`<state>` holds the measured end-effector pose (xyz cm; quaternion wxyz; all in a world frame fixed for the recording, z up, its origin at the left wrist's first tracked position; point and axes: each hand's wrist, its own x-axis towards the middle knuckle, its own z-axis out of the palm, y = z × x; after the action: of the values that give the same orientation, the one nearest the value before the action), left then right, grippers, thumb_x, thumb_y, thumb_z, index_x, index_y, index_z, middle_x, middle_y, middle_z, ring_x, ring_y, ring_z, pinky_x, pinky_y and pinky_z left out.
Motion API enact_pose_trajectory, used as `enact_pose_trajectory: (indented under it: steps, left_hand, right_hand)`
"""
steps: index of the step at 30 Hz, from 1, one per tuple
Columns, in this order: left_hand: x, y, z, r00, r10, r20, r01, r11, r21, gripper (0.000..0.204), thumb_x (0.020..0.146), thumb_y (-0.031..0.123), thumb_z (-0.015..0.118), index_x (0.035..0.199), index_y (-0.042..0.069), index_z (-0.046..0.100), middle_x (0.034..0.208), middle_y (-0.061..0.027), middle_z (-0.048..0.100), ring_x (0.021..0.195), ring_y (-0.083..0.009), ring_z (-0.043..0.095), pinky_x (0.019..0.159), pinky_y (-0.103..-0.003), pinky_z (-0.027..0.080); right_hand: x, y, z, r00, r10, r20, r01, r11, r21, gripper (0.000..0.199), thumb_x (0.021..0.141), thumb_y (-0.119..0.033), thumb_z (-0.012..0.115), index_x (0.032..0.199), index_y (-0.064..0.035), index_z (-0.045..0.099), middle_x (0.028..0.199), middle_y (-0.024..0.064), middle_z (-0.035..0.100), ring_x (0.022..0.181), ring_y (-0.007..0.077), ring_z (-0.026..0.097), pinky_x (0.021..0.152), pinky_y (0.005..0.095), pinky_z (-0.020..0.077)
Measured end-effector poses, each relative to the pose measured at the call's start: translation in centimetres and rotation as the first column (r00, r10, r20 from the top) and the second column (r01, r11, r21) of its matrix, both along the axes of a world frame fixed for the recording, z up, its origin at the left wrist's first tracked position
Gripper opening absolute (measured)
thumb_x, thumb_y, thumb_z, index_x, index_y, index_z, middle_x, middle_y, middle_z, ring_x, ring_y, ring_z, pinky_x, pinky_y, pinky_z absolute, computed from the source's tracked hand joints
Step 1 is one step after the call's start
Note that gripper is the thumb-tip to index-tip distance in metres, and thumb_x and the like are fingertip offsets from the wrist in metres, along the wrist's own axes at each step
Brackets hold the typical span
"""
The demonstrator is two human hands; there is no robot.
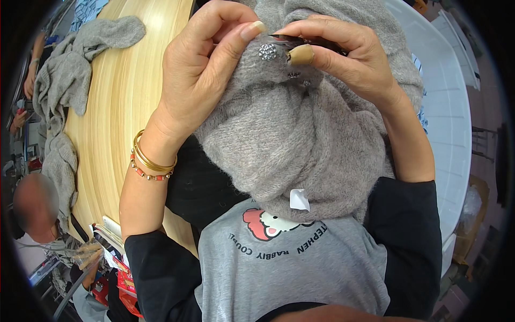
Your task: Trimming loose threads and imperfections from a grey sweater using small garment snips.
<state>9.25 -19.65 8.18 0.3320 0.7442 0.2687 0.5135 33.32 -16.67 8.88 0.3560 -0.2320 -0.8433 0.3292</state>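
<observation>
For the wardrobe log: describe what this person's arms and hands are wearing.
Both forearms are bare below black sleeves pushed up near the elbows. The left hand has gold bangles and a red beaded bracelet at its wrist. The right hand wears no jewellery that shows. Fingernails are long, with pale beige polish.

a long pale wooden table (115,107) runs left, a white table (450,107) right, dim cluttered floor beyond.

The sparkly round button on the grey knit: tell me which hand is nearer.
Left. The left hand pinches the knit right beside the sparkly button; the right hand holds a dark tool just past it.
</observation>
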Motion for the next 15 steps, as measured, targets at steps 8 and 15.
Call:
enact_pose_trajectory:
  steps: [8,15]
  left_hand:
    - [-0.3,-0.1,0.0,0.999,-0.041,-0.02,0.041,0.999,0.003,0.014,0.097,0.007,0.052,0.108,-0.001,0.056,0.1,-0.0038,0.06,0.09,-0.0072,0.056,0.081,-0.019,0.045]
    - [0.2,-0.3,0.2,0.999,-0.035,-0.036,0.034,0.999,-0.033,0.015,0.097,0.007,0.052,0.109,-0.001,0.056,0.099,-0.0026,0.06,0.092,-0.0069,0.056,0.083,-0.019,0.044]
  right_hand:
    - [-0.6,-0.2,0.0,0.996,0.071,-0.046,-0.072,0.997,-0.022,0.031,0.083,-0.019,0.069,0.11,-0.0038,0.068,0.093,0.0055,0.067,0.08,0.0118,0.063,0.067,0.0212,0.0497]
    - [-0.6,-0.6,0.8,0.998,0.063,0.002,-0.063,0.994,0.09,0.031,0.083,-0.017,0.07,0.11,-0.0023,0.068,0.086,0.0042,0.065,0.072,0.0082,0.058,0.06,0.0187,0.0446]
